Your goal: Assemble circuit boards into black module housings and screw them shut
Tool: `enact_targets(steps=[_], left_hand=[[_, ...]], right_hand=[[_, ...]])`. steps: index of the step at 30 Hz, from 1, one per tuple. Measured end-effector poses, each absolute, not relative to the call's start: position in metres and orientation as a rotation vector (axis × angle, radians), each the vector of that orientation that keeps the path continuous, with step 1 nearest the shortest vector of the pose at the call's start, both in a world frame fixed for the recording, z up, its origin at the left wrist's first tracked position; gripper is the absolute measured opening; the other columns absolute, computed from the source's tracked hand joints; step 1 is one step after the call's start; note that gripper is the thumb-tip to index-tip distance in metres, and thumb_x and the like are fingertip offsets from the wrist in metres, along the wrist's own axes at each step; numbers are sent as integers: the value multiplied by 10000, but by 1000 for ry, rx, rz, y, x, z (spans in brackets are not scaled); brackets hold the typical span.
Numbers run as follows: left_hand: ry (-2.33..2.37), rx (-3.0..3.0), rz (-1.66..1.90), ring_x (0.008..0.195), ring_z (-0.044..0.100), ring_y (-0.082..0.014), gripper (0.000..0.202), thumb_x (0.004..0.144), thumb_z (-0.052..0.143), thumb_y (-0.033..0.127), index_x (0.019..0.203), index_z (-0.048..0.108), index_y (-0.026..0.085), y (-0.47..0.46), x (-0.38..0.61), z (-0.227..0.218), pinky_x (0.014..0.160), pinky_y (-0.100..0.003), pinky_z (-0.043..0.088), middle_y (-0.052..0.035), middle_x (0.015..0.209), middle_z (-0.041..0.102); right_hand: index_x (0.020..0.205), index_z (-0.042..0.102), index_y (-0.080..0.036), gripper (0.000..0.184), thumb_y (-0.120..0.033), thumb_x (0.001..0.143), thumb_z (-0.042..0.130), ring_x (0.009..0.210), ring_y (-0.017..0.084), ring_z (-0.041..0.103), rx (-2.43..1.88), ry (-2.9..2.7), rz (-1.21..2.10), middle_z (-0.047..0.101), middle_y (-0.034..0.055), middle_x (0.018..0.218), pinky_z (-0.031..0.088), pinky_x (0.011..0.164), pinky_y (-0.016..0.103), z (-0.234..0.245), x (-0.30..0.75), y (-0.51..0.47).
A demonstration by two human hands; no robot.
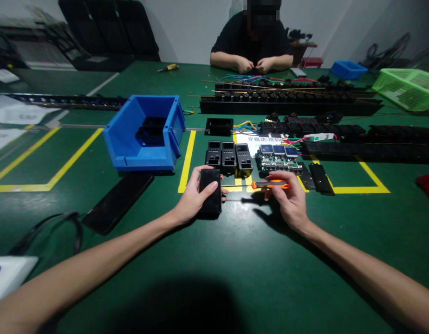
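Note:
My left hand (196, 195) is closed around a black rectangular plastic case (210, 200), thumb on its upper face. In my right hand (288, 199) is a screwdriver (270, 184) with an orange and dark handle. Its thin shaft points left, and the tip reaches the right side of the case; whether it is inserted I cannot tell. Just behind stand three black plastic housings (229, 157) with cut-outs, in a row. To their right lies a green circuit board (280, 160) carrying several small screens. A flat black piece (321, 179) rests right of the board.
A blue bin (145, 160) holding black parts stands at left, with a phone (119, 202) before it. Long black strips (287, 107) with wires stretch across the back. Across the table sits another person (251, 41), hands together. A green basket (406, 88) is at far right.

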State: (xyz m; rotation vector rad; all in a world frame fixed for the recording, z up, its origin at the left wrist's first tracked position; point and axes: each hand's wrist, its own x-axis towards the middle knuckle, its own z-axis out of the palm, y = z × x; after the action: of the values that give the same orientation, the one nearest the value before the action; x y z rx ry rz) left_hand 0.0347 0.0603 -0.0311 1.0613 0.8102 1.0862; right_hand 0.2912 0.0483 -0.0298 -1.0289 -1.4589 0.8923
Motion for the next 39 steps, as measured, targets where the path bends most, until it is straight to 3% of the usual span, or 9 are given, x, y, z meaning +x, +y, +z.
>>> enact_targets(steps=[4, 9, 12, 14, 20, 24, 34, 36, 39], left_hand=[[822, 1072, 1082, 845, 723, -205, 485, 843, 682, 362, 1203, 367, 280, 59, 36, -30, 741, -428, 629, -51, 1138, 561], [814, 1069, 1087, 833, 718, -191, 468, 848, 676, 364, 1198, 374, 287, 59, 35, -30, 747, -441, 627, -42, 1134, 566], [805, 1056, 1093, 847, 714, -195, 460, 854, 667, 363, 1201, 375, 290, 60, 35, -31, 754, -453, 623, -46, 1150, 561], [802, 1046, 1097, 856, 712, -198, 457, 860, 658, 359, 1208, 371, 289, 60, 34, -31, 760, -460, 621, -50, 1157, 555], [805, 1050, 1083, 864, 712, -206, 464, 864, 654, 361, 1209, 353, 285, 60, 35, -31, 768, -454, 622, -56, 1160, 546], [809, 1060, 1078, 866, 718, -214, 471, 857, 666, 361, 1201, 355, 279, 60, 35, -30, 755, -433, 626, -56, 1149, 551], [804, 1056, 1089, 843, 723, -209, 457, 863, 663, 347, 1202, 364, 278, 60, 35, -31, 726, -422, 630, -50, 1134, 558], [803, 1052, 1092, 860, 722, -210, 456, 867, 658, 344, 1208, 364, 280, 60, 35, -32, 751, -442, 627, -52, 1148, 556], [804, 1046, 1094, 885, 722, -223, 460, 868, 656, 344, 1215, 359, 286, 60, 35, -32, 765, -460, 624, -55, 1169, 552]], right_hand=[[1001, 647, -244, 179, -393, 910, 607, 522, 127, 551, -1174, -1473, 798, 589, -23, 670, 476, 483, 275, -32, 293, 49], [986, 605, -244, 214, -303, 817, 724, 767, 170, 656, -1023, -1429, 706, 646, 26, 930, 573, 685, 338, -31, 289, 49], [952, 576, -247, 237, -248, 786, 746, 922, 199, 647, -914, -1451, 688, 634, 33, 949, 563, 830, 390, -28, 286, 51], [946, 573, -243, 235, -231, 784, 743, 917, 196, 641, -882, -1475, 693, 627, 33, 935, 554, 848, 394, -28, 285, 51], [1025, 603, -244, 198, -320, 856, 674, 756, 153, 642, -1062, -1490, 827, 625, 25, 976, 567, 687, 327, -30, 290, 50], [1012, 616, -240, 173, -367, 895, 624, 574, 117, 558, -1210, -1476, 808, 610, -7, 829, 502, 535, 287, -32, 292, 50], [990, 570, -235, 306, -218, 753, 761, 894, 176, 628, -878, -1472, 738, 623, 18, 938, 540, 819, 347, -28, 287, 54], [1018, 574, -239, 290, -245, 782, 743, 885, 172, 637, -935, -1472, 806, 629, 25, 979, 549, 788, 338, -29, 288, 53], [1045, 581, -246, 218, -332, 863, 666, 671, 126, 615, -1096, -1430, 921, 630, 8, 909, 523, 578, 278, -30, 290, 53]])
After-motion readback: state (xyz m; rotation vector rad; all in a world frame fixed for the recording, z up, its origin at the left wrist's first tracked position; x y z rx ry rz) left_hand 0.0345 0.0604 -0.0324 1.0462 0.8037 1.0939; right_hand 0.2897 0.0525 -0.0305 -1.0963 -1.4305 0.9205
